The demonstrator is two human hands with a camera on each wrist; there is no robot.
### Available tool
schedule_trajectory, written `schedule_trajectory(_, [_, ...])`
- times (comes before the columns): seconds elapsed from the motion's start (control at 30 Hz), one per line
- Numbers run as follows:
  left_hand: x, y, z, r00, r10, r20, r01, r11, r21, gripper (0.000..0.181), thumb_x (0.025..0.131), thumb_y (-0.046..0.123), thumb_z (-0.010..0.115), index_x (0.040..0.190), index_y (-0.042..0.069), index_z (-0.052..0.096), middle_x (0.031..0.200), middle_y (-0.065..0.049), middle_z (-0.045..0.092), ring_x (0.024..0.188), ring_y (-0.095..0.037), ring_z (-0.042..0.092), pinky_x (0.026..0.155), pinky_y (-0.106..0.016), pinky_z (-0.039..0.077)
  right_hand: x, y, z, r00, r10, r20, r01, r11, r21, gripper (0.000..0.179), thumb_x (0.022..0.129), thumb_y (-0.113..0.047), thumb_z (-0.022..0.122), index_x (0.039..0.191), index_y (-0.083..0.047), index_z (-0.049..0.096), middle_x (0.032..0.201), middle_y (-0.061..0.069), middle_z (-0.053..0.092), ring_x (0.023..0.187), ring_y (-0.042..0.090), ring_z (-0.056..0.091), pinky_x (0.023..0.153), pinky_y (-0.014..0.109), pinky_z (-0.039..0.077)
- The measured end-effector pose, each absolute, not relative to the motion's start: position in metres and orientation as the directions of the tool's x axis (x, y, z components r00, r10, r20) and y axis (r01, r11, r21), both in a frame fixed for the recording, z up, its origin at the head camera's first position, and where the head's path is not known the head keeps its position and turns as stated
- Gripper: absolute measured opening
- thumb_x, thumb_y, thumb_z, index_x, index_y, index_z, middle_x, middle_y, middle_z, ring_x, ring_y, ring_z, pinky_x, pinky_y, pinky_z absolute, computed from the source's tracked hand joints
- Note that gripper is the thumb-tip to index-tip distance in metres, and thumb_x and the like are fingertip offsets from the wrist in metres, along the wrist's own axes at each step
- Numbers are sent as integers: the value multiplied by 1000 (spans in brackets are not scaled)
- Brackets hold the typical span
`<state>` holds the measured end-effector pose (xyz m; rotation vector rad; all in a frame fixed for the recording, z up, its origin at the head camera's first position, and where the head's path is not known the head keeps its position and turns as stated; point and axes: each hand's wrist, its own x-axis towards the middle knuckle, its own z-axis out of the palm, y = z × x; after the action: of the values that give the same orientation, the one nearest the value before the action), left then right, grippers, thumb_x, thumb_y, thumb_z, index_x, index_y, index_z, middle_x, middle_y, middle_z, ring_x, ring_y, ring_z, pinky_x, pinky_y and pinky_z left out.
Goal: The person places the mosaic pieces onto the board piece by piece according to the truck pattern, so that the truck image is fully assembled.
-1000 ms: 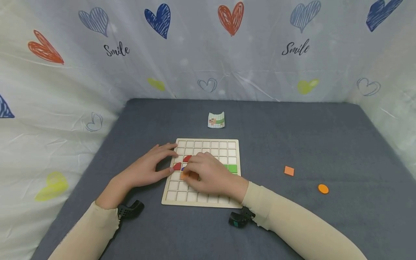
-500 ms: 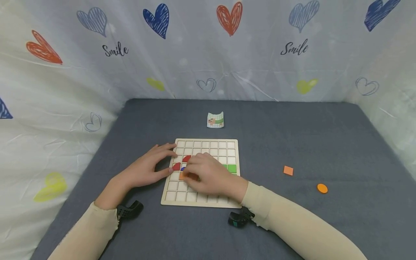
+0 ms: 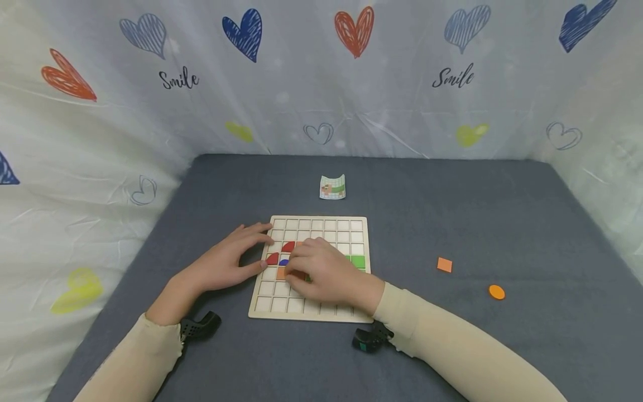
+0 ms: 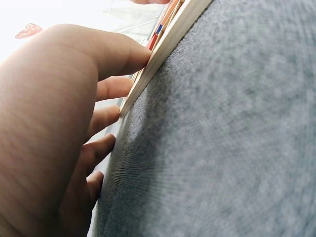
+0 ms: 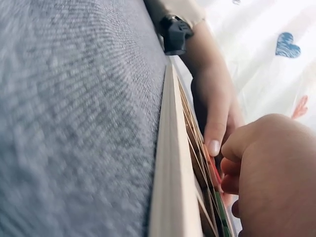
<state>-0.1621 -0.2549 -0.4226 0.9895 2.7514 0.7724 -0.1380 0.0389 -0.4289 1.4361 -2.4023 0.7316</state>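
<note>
A pale wooden grid board (image 3: 311,316) lies on the table, its cells partly filled with coloured pieces. My left hand (image 3: 226,259) spreads along the board's left edge, thumb and fingertips touching the rim. Over the middle-left cells my right hand (image 3: 329,273) is bent, fingers curled, thumb and index tips close together right at the orange pieces; I cannot tell whether they pinch one. Two red pieces (image 3: 288,247), a blue half-round piece (image 3: 283,262) and an orange square (image 3: 281,273) show beside those fingers. Green squares (image 3: 358,262) lie right of this hand, which hides the cells beneath.
A loose orange square tile (image 3: 444,264) and an orange disc (image 3: 497,292) lie on the grey tablecloth (image 3: 427,212) to the right. A small curled pattern card (image 3: 332,187) stands behind the board. A printed curtain (image 3: 281,84) hangs at the back and sides.
My right fingers have shifted very slightly to the right, showing more of the blue piece and an orange one above it. The left hand stays at the board's edge.
</note>
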Motion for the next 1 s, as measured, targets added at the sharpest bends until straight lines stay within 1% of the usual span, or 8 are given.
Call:
schedule_trajectory(0.23, [-162,-254,-424,-780,623,65,567,658,494,46,107,41,73,146,18,65,174,-6,39,163,-35,31,136,-59,12,-133,45,-425,-459,-740,492,-888,379,-259,9,102,-23,74,97,-21,81,95,-11,69,89,11,58,79,29,48])
schedule_trajectory(0.47, [-162,-255,-425,-779,624,63,568,659,494,47,107,42,73,146,18,65,174,-6,38,163,-34,30,136,-59,12,-133,55,-423,-455,-734,504,-890,394,-230,8,101,-22,76,99,-20,83,100,-10,74,94,12,63,81,31,51])
schedule_trajectory(0.67, [-163,-257,-427,-779,624,63,569,660,491,47,107,43,72,147,19,65,175,-5,37,164,-34,29,137,-58,11,-133,64,-416,-452,-723,522,-890,404,-211,7,100,-22,77,98,-21,83,97,-11,75,93,14,63,80,32,50])
schedule_trajectory(0.8, [-163,-256,-428,-782,621,57,563,664,493,47,107,43,72,147,18,65,175,-5,37,164,-33,28,137,-58,11,-132,73,-412,-468,-714,522,-881,425,-208,8,101,-22,75,97,-21,82,96,-10,75,94,15,64,81,33,50])
schedule_trajectory(1.0, [-163,-255,-428,-783,620,60,565,668,484,46,107,42,72,146,18,66,175,-6,37,164,-35,29,137,-58,12,-133,93,-411,-512,-694,506,-855,471,-219,9,103,-21,74,97,-21,81,96,-11,73,93,14,62,82,32,48])
